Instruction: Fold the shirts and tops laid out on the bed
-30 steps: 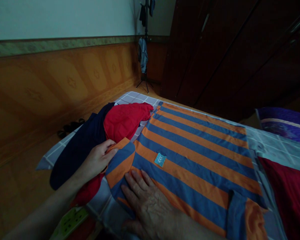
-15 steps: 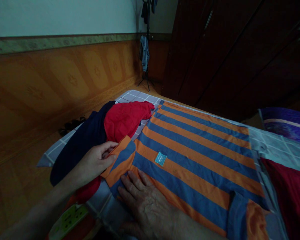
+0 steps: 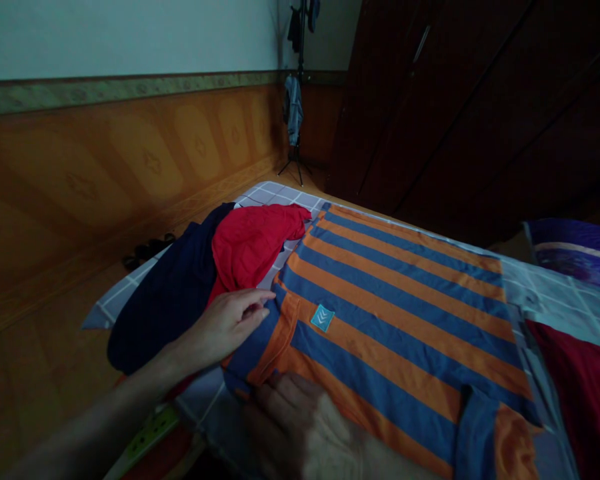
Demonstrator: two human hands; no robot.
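Observation:
An orange and blue striped shirt (image 3: 380, 300) lies spread on a checked cloth surface, with a small light-blue patch (image 3: 323, 318) on it. Its near-left part is folded over. My left hand (image 3: 235, 323) is at that folded part's left edge, fingertips curled together around the fabric edge. Lower down, my right hand (image 3: 300, 420) rests at the bottom of the fold with bent fingers pinching the cloth; its thumb side is dark and partly hidden.
Red (image 3: 253, 243) and navy (image 3: 165, 300) garments lie bunched to the left. Dark red cloth (image 3: 580, 387) is at the right. A green power strip (image 3: 150, 433) sits below the bed's edge. A clothes stand (image 3: 300, 120) stands behind.
My left hand has moved right, folding the shirt's left part further over toward the patch. My right hand's fingers, flat and spread before, are now bent at the cloth.

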